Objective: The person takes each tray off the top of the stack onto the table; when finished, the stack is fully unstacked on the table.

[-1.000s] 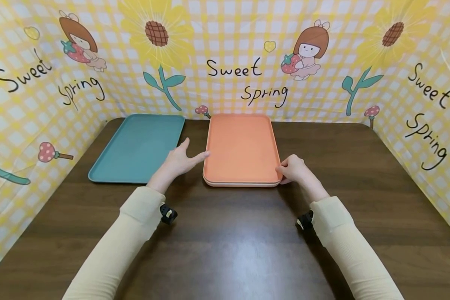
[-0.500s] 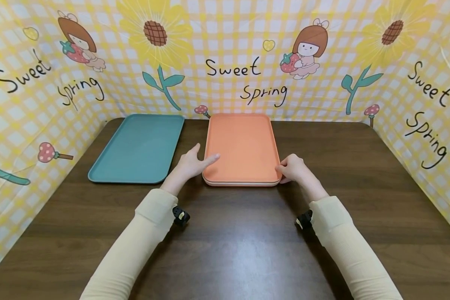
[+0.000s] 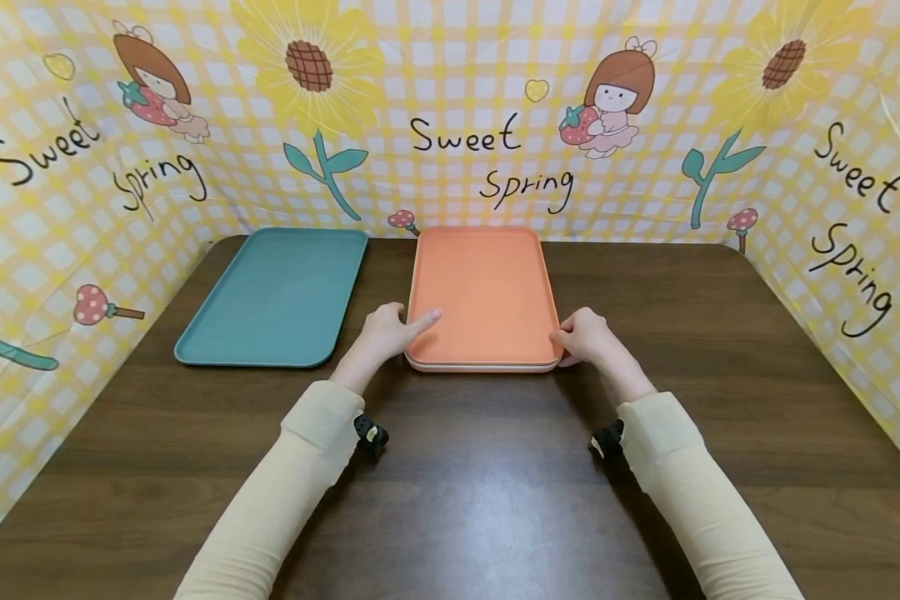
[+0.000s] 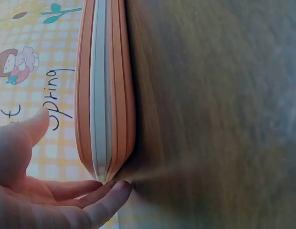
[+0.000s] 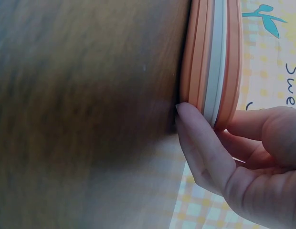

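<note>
A stack of trays [image 3: 483, 292] lies on the dark wooden table, with an orange tray on top. Both wrist views show a white tray [image 4: 101, 95] sandwiched between orange ones. At the stack's left side, my left hand [image 3: 384, 335] touches the edge with its fingertips. Its thumb [image 4: 37, 125] is stretched out above the top tray, apart from it. My right hand [image 3: 591, 337] grips the near right part of the stack, thumb at the upper tray's rim and fingertips [image 5: 188, 112] at the lowest tray's side.
A blue-green tray [image 3: 277, 300] lies on the table [image 3: 465, 483] to the left of the stack, separated by a gap. A yellow checked cloth [image 3: 457, 50] with printed flowers and lettering stands along the back and both sides.
My left hand has moved right from beside the blue-green tray to the stack's left edge, its fingers lowering there. The right hand and the trays have stayed put.
</note>
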Demonstrator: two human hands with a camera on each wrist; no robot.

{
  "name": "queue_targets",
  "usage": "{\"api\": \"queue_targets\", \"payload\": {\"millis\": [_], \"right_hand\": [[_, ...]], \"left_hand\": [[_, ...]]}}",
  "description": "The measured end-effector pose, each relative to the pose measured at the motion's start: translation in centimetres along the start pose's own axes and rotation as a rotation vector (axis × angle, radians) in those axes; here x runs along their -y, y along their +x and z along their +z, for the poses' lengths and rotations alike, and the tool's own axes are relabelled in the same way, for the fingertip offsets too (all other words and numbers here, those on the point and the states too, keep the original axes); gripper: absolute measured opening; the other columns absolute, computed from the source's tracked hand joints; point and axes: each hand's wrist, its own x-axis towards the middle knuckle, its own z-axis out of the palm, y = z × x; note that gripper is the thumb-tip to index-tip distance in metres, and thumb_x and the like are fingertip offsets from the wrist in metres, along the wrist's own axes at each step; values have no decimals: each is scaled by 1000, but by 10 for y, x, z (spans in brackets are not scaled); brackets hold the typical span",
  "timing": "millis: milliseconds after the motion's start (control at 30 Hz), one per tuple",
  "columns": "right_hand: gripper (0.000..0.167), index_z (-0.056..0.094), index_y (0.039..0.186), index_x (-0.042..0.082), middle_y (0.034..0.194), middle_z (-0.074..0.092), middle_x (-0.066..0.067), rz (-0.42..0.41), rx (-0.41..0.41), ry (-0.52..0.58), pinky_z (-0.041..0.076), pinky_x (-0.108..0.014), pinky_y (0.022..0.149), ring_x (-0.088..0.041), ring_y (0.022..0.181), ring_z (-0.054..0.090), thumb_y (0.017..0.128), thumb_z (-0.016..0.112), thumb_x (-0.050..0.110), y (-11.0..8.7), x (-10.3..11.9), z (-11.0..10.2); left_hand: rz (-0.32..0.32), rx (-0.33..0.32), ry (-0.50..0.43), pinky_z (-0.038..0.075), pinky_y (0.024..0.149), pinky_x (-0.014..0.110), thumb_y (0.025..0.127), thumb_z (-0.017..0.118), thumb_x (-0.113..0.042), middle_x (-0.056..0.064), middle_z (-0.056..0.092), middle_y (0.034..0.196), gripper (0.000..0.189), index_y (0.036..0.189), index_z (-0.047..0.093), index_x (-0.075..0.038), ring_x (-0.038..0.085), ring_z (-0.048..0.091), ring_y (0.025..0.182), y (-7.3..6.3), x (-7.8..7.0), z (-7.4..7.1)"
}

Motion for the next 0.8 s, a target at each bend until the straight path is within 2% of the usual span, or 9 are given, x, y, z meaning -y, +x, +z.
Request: {"api": "queue_targets", "payload": {"millis": [67, 133, 200, 333, 500, 800], "right_hand": [[27, 70, 81, -9, 77, 66, -15, -4, -2, -1, 57, -28, 60, -15, 57, 69, 90, 51, 7, 0, 0, 0], [28, 70, 78, -9, 76, 66, -14, -7, -2, -1, 57, -28, 60, -15, 57, 69, 90, 51, 7, 0, 0, 0], [28, 70, 76, -9, 75, 65, -13, -4, -4, -2, 57, -28, 60, -15, 58, 69, 90, 51, 7, 0, 0, 0], [27, 70, 80, -9, 75, 64, -12, 0, -4, -1, 57, -28, 61, -15, 58, 69, 91, 51, 7, 1, -1, 0], [27, 71, 83, -10, 79, 67, -17, -1, 2, -9, 57, -29, 62, -16, 59, 69, 91, 51, 7, 1, 0, -1], [25, 70, 86, -11, 80, 67, -18, 16, 12, -5, 57, -28, 62, -16, 58, 69, 91, 53, 6, 0, 2, -2]], "left_hand": [[5, -18, -2, 48, 84, 39, 87, 50, -59, 22, 60, 115, 70, 120, 57, 2, 32, 56, 102, 1, 0, 1], [17, -33, -1, 46, 72, 33, 89, 51, -54, 18, 63, 98, 59, 105, 62, 1, 27, 56, 86, 1, 1, 2], [28, -46, -4, 43, 66, 30, 91, 52, -47, 15, 62, 91, 50, 99, 64, 0, 25, 54, 80, 2, 1, 3], [40, -62, -11, 46, 72, 32, 91, 54, -33, 18, 64, 98, 39, 104, 65, 3, 27, 55, 86, 4, 2, 4], [24, -72, -23, 49, 80, 35, 89, 56, -21, 19, 65, 106, 34, 111, 64, 3, 28, 58, 95, 4, 1, 4], [16, -120, -46, 50, 82, 34, 82, 59, -9, 17, 71, 101, 30, 108, 68, 3, 29, 63, 97, 5, 1, 3]]}}
